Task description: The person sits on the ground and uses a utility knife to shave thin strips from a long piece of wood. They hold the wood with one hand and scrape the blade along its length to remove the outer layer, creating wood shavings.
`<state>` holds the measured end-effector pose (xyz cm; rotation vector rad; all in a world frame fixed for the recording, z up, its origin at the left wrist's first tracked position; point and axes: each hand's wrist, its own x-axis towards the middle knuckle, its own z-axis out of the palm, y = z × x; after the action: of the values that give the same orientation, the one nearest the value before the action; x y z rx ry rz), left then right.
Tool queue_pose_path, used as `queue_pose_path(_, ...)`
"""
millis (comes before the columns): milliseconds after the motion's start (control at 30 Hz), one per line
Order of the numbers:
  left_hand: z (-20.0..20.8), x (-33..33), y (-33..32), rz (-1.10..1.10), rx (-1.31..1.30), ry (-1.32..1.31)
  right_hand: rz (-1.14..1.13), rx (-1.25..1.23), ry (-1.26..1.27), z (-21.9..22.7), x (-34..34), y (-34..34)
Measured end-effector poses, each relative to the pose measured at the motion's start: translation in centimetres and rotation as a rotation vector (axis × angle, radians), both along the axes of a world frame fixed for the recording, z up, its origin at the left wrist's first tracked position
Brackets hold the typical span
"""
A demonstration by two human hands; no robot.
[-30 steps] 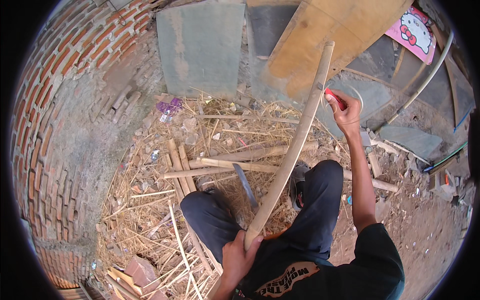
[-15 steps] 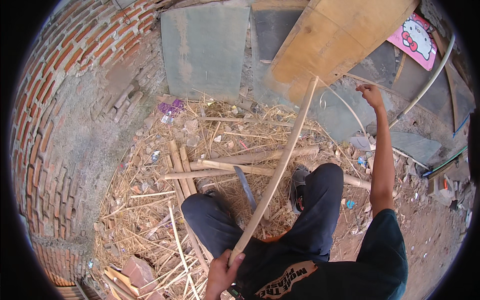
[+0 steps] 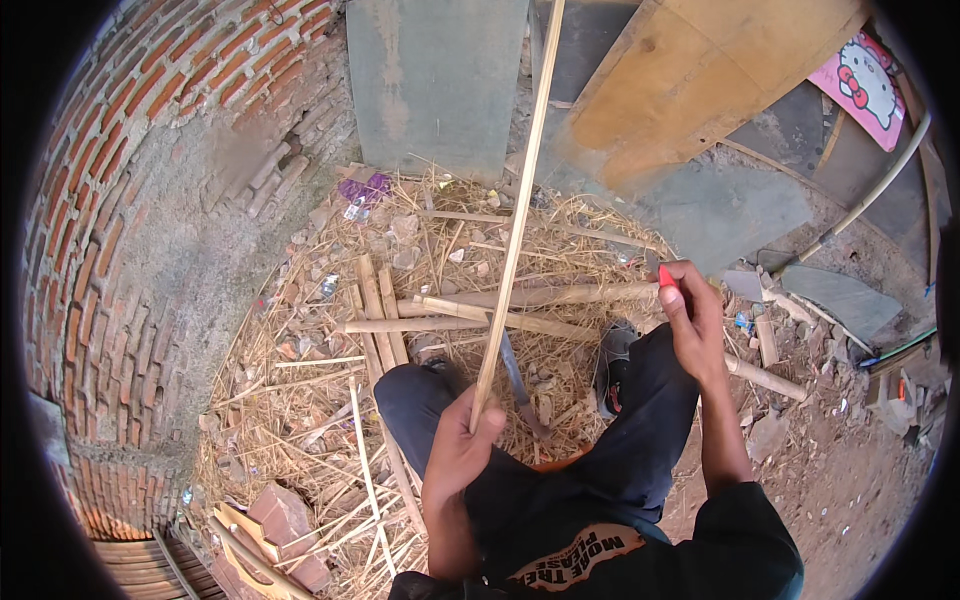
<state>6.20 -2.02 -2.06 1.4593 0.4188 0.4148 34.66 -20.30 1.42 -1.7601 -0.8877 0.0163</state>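
My left hand [image 3: 462,445] is closed around the lower end of a long, pale bamboo strip [image 3: 521,205]. The strip slants away from me, and its far end runs out of view at the top. At the right, over my knee, my right hand [image 3: 690,318] grips a small knife [image 3: 667,277] with a red handle. Its short grey blade points up and left, apart from the strip. A long dark blade [image 3: 512,375] lies on the ground between my legs, below the strip.
Bamboo pieces [image 3: 555,294] lie across straw and shavings in front of my feet. Bricks [image 3: 290,525] sit at lower left. A brick wall [image 3: 130,250] rises on the left; a grey panel [image 3: 435,95] and a wooden board [image 3: 690,80] lean at the back.
My right hand has come back toward me from the far right, and the knife now shows. The strip has turned narrow side up and swung left; the thin curled sliver near its tip is out of sight.
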Motion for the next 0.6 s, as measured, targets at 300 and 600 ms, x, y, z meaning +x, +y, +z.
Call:
queue_pose_path(300,2.7,3.3,-1.8,-0.066,0.128,0.041,0.32,0.032,-0.417,-1.0,-7.6,2.4)
queue_pose_path(600,3.8,4.2,-2.7,-0.002,0.261,0.105,0.282,0.014,-0.446,-0.6,-8.3,2.6)
